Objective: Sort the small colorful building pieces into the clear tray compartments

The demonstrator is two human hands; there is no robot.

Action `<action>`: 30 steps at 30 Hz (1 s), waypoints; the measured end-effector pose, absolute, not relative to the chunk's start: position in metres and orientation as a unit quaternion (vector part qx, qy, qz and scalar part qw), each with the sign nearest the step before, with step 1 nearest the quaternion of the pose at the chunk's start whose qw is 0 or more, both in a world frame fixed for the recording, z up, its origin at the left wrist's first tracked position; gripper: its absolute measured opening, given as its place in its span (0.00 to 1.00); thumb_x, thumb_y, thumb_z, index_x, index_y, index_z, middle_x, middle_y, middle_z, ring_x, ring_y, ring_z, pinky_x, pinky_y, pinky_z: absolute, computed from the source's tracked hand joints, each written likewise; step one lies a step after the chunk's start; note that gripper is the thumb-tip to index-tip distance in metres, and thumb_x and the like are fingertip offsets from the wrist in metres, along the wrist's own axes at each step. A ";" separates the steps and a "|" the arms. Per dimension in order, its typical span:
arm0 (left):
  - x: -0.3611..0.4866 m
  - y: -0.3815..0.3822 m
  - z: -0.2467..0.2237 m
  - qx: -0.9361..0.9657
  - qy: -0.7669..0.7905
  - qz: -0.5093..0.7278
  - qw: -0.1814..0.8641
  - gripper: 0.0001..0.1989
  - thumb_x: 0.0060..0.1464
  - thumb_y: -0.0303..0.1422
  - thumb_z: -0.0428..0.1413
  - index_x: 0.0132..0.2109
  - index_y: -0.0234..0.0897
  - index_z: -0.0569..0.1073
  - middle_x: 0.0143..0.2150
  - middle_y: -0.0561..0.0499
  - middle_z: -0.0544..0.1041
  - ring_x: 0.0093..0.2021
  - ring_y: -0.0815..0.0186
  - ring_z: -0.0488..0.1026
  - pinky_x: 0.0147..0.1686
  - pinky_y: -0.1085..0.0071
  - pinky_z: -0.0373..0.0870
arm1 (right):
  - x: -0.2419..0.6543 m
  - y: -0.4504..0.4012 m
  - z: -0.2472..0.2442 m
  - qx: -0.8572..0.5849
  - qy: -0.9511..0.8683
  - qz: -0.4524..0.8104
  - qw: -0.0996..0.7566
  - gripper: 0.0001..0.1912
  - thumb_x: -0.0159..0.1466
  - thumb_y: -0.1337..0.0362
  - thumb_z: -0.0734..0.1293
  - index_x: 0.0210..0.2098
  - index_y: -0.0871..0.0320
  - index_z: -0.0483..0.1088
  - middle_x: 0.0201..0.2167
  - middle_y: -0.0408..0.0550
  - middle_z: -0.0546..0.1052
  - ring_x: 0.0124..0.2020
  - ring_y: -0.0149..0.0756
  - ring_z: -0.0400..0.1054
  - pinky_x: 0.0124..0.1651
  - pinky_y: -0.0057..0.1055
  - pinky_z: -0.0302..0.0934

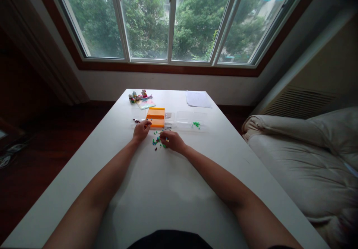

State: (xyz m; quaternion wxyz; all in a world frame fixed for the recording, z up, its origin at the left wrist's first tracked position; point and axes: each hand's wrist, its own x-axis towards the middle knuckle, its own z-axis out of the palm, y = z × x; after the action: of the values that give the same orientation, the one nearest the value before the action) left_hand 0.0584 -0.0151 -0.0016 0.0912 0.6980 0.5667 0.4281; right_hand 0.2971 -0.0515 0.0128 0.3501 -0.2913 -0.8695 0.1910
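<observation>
Smooth tabletop (156, 189) underlies left fingers (147, 123) at rectangular tray (156, 112), right fingers (164, 134) above tiny pieces (158, 139), closure unclear.

no readable text, no legible labels, brands, numbers or signs

Orange and green glow on our white bench (156, 189).
By our left grip (142, 129) we see a plain orange tray (158, 121), with dark reddish-brown bits (136, 121) to that grip's left. At our right grip (171, 141) lie small pieces (157, 141) in green, blue and dark brown; farther right, bright green bits (196, 124) show against a colourless clear tray (190, 114). Beyond our left grip we have a pastel card (147, 104) patched pink, yellow and pale green; beyond our right, a white sheet (197, 99).
</observation>
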 end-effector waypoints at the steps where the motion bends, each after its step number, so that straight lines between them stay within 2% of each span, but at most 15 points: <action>1: 0.059 -0.015 -0.002 0.702 0.565 0.424 0.091 0.10 0.58 0.31 0.53 0.42 0.38 0.78 0.38 0.49 0.81 0.32 0.65 0.73 0.37 0.70 0.69 | 0.299 -0.048 0.013 -0.326 -0.837 0.223 0.379 0.04 0.63 0.64 0.66 0.37 0.56 0.72 0.30 0.42 0.75 0.30 0.30 0.65 0.36 0.27 0.59; 5: 0.062 -0.017 -0.002 0.721 0.557 0.402 0.089 0.10 0.57 0.31 0.53 0.42 0.38 0.78 0.38 0.49 0.80 0.32 0.65 0.73 0.36 0.70 0.69 | 0.311 -0.028 0.012 -0.416 -0.696 0.324 0.488 0.07 0.60 0.59 0.67 0.35 0.56 0.70 0.25 0.39 0.72 0.25 0.29 0.63 0.30 0.26 0.58; 8: 0.064 -0.019 0.001 0.740 0.549 0.378 0.083 0.09 0.57 0.31 0.53 0.41 0.38 0.78 0.36 0.49 0.80 0.32 0.65 0.73 0.35 0.70 0.68 | 0.320 -0.012 0.010 -0.429 -0.597 0.417 0.535 0.10 0.57 0.59 0.69 0.36 0.56 0.70 0.26 0.40 0.74 0.27 0.30 0.67 0.29 0.26 0.61; 13: 0.066 -0.023 0.006 0.755 0.541 0.359 0.095 0.09 0.57 0.32 0.53 0.41 0.39 0.78 0.37 0.49 0.80 0.34 0.64 0.74 0.35 0.70 0.68 | 0.325 0.002 0.009 -0.391 -0.526 0.539 0.530 0.17 0.57 0.60 0.69 0.46 0.55 0.70 0.42 0.48 0.79 0.40 0.34 0.74 0.39 0.31 0.71; 16: 0.066 -0.024 0.007 0.755 0.541 0.358 0.097 0.09 0.57 0.32 0.53 0.41 0.39 0.78 0.37 0.48 0.80 0.34 0.64 0.74 0.36 0.70 0.68 | 0.327 0.006 0.009 -0.391 -0.527 0.558 0.508 0.18 0.59 0.62 0.67 0.49 0.55 0.70 0.44 0.49 0.78 0.41 0.34 0.75 0.41 0.32 0.72; 19: 0.067 -0.023 0.007 0.757 0.538 0.356 0.100 0.10 0.57 0.32 0.53 0.41 0.38 0.78 0.37 0.48 0.80 0.34 0.64 0.74 0.36 0.70 0.68 | 0.332 0.008 0.008 -0.422 -0.569 0.500 0.498 0.15 0.61 0.62 0.65 0.47 0.56 0.72 0.40 0.48 0.79 0.38 0.33 0.75 0.38 0.30 0.70; 22: 0.066 -0.023 0.006 0.761 0.535 0.353 0.099 0.10 0.57 0.32 0.53 0.41 0.38 0.78 0.38 0.48 0.80 0.34 0.63 0.74 0.36 0.69 0.68 | 0.339 0.006 0.009 -0.460 -0.677 0.355 0.451 0.11 0.62 0.64 0.65 0.42 0.56 0.75 0.33 0.45 0.78 0.33 0.33 0.72 0.38 0.30 0.66; 25: 0.066 -0.023 0.007 0.762 0.537 0.349 0.097 0.10 0.58 0.32 0.53 0.41 0.38 0.78 0.37 0.49 0.80 0.34 0.63 0.74 0.35 0.70 0.68 | 0.342 0.002 0.010 -0.449 -0.780 0.213 0.379 0.08 0.61 0.68 0.65 0.37 0.57 0.77 0.31 0.44 0.77 0.33 0.32 0.68 0.40 0.30 0.62; 30: 0.066 -0.024 0.008 0.760 0.540 0.347 0.099 0.10 0.58 0.33 0.53 0.41 0.39 0.78 0.37 0.49 0.80 0.34 0.63 0.74 0.35 0.70 0.68 | 0.343 -0.003 0.015 -0.396 -0.858 0.166 0.282 0.08 0.57 0.73 0.67 0.34 0.59 0.78 0.31 0.45 0.74 0.32 0.30 0.65 0.37 0.26 0.58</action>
State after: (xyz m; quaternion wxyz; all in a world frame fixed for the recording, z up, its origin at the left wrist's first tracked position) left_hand 0.0664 -0.0235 0.0076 0.0988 0.7603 0.5402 0.3470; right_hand 0.3434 -0.0031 0.0146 0.2816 -0.3963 -0.8580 0.1657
